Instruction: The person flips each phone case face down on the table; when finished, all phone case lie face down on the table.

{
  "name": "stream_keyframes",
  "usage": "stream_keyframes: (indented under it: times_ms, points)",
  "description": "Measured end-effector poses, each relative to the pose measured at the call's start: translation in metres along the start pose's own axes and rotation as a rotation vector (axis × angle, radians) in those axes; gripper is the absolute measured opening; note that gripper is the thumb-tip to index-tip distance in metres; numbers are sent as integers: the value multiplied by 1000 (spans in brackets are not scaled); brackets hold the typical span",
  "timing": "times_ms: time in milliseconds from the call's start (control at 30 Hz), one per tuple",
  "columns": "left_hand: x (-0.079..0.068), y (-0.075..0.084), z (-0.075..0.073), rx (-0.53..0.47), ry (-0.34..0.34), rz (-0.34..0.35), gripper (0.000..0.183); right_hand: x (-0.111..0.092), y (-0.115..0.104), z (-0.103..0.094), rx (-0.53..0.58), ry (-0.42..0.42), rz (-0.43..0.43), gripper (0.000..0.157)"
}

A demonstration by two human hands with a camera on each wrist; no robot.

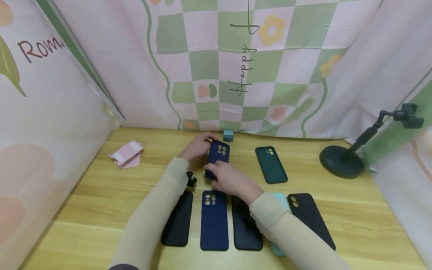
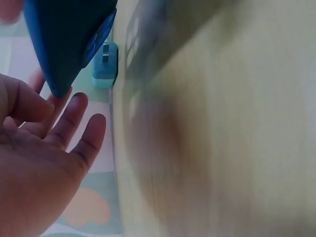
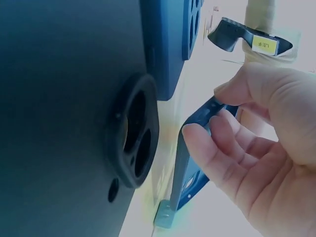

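A dark blue phone case point(image 1: 221, 146) is raised and tilted over the far middle of the table. My right hand point(image 1: 233, 180) pinches its near end; in the right wrist view, the thumb and fingertips point(image 3: 197, 133) close on the case's edge point(image 3: 180, 168). My left hand point(image 1: 197, 147) is at the case's far left side. In the left wrist view its fingers point(image 2: 91, 136) are extended near a corner of the case point(image 2: 59, 54); whether they touch it is unclear. Just beyond the case stands a small teal block point(image 1: 228, 135).
Nearer me lie a black case point(image 1: 178, 221), another dark blue case point(image 1: 214, 225), a second black one point(image 1: 245, 228), a light blue one point(image 1: 279, 198) partly under my sleeve and a black one point(image 1: 312, 217). A green case point(image 1: 271, 165), black stand point(image 1: 341, 161) and pink holder point(image 1: 126, 153) lie farther back.
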State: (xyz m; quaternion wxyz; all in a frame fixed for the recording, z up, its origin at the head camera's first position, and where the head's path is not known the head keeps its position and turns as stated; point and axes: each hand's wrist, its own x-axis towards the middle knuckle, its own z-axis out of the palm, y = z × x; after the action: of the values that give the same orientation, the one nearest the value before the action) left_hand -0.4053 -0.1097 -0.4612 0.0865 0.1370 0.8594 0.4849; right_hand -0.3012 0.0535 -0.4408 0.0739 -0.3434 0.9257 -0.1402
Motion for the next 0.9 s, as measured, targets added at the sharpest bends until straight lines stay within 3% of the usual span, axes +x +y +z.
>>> stream_keyframes:
  times_ms: [300,400,600,667,900]
  points:
    - [-1,-1,-2,-95,36,23,38,-4,2,-1,23,81,-23,50]
    - [-1,1,-3,-121,51,32,39,-5,3,0,27,126,-20,42]
    - [0,7,-1,-53,47,61,34,-7,7,-3,-26,247,5,25]
    - [0,7,2,-19,24,48,32,-7,8,-3,-37,208,16,24]
    - [-4,2,4,157,-58,-56,32,-5,4,1,32,-100,69,22]
